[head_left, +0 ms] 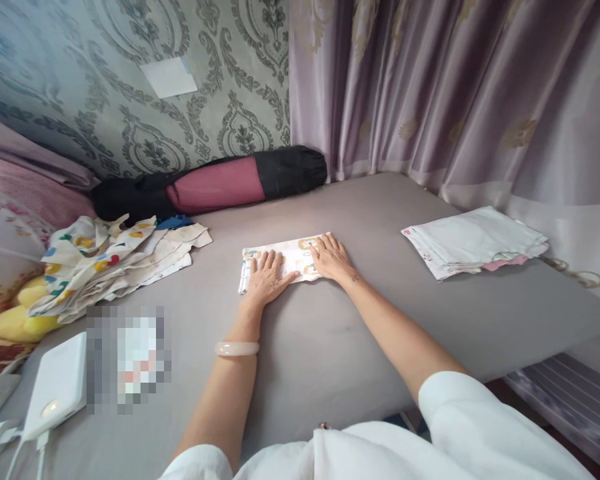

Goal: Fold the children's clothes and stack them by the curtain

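A small white printed cloth [293,253], folded into a narrow strip, lies on the grey bed sheet [330,333] in the middle of the view. My left hand [269,275] lies flat on its left part, fingers spread and open. My right hand [331,257] presses flat on its right part, fingers stretched out. Neither hand grips anything. A pale bangle [237,348] circles my left wrist.
A heap of unfolded printed cloths [115,257] lies at the left. A stack of folded white cloths [473,241] sits at the right. A rolled mat in a black bag [215,183] lies against the wall. A white power bank [57,387] rests near left. Curtains hang behind.
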{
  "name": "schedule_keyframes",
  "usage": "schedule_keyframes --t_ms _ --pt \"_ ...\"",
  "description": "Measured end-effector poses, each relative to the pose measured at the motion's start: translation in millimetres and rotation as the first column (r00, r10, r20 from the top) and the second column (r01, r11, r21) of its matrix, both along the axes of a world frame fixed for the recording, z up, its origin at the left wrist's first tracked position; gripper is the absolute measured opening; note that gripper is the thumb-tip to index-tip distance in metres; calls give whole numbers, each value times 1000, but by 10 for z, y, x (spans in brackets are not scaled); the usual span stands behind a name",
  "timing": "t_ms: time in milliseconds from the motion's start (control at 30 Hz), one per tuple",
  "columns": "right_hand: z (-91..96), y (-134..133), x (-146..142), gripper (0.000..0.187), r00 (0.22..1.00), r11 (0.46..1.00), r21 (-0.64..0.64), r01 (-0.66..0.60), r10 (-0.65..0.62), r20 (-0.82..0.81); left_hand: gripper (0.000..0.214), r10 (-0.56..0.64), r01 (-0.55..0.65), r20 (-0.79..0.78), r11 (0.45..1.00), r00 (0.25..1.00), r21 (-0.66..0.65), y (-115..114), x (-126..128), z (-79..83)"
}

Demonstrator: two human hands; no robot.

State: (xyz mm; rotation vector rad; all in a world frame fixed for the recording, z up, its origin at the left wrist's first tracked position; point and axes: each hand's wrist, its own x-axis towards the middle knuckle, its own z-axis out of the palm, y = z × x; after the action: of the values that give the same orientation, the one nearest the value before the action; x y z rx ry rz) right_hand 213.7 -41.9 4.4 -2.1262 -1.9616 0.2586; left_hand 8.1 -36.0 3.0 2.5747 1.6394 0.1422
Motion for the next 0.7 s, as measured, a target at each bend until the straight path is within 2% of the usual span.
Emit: schedule_keyframes --t_ms 100,200,300,400,500,600,700 --pt "-9 24 24 57 998 1000 28 -11 12 -56 81 11 -11 31 1000 999 -17 6 -3 -5" --pt "40 73 129 49 979 999 46 17 -7 -203 73 26 -23 85 999 996 -42 33 -23 -20" --pt "138 117 319 47 945 992 12 125 -115 -305 60 28 -22 175 999 984 -40 86 -68 -40" --pt "224 107 515 46 934 977 -27 211 -210 -288 48 59 -64 262 998 963 13 126 -139 -18" --pt "259 48 619 37 931 964 -78 254 -266 -251 42 240 -264 266 963 933 57 125 -243 71" --pt "250 9 609 30 937 962 -106 252 -270 -220 45 482 -499 193 865 854 46 107 -374 180" --pt "231 30 546 29 943 963 -107 246 -263 -204 47 590 -590 99 807 802 -32 122 -487 251"
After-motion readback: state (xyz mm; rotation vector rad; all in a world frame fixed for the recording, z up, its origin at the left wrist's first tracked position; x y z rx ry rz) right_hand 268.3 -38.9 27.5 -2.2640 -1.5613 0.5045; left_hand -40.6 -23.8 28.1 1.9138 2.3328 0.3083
